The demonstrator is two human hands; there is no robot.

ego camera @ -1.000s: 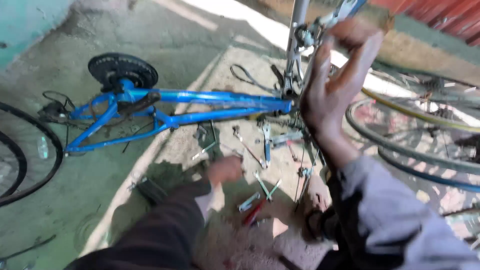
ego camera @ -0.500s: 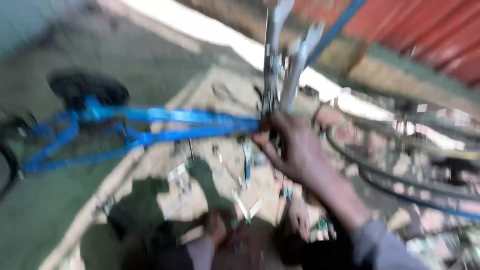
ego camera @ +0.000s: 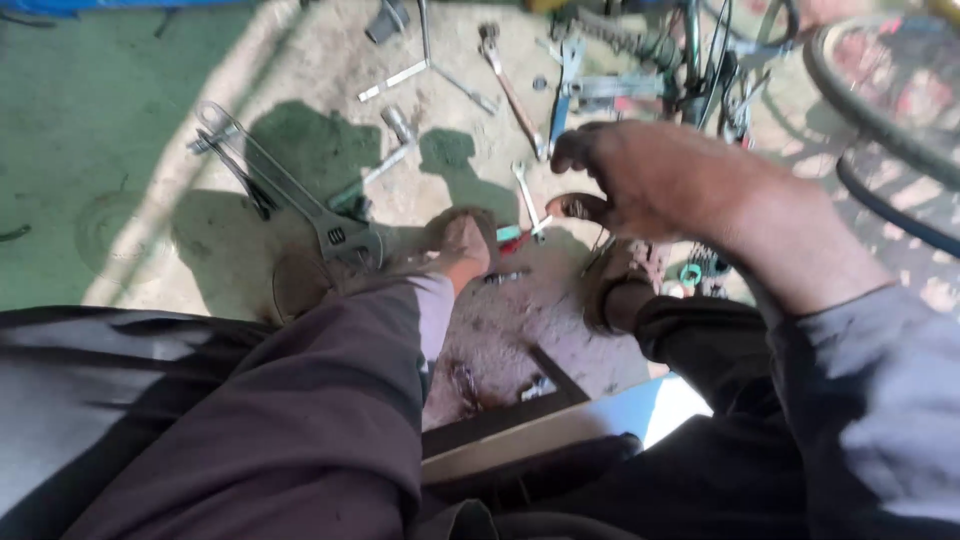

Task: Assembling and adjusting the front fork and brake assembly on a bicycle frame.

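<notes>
My left hand (ego camera: 462, 243) is down on the dusty ground with its fingers tucked under; what they touch is hidden. Right beside it lie a red-handled tool (ego camera: 514, 241) and a small silver spanner (ego camera: 526, 199). My right hand (ego camera: 655, 178) hovers above the ground to the right, fingers loosely bent, with nothing visible in it. A large adjustable wrench (ego camera: 335, 236) lies just left of my left hand, its long handle running up and left. My dark sleeves and trousers fill the bottom of the view.
Several spanners and rods (ego camera: 508, 90) are scattered on the ground at the top. Bicycle parts (ego camera: 700, 60) and a wheel with tyre (ego camera: 880, 110) stand at the top right. A pale board (ego camera: 560, 425) lies between my legs. A shoe (ego camera: 622, 290) rests under my right hand.
The view has dropped from the blue bicycle frame to the ground. My right hand has come off the frame and now hangs over the tools. My left hand stays low among them.
</notes>
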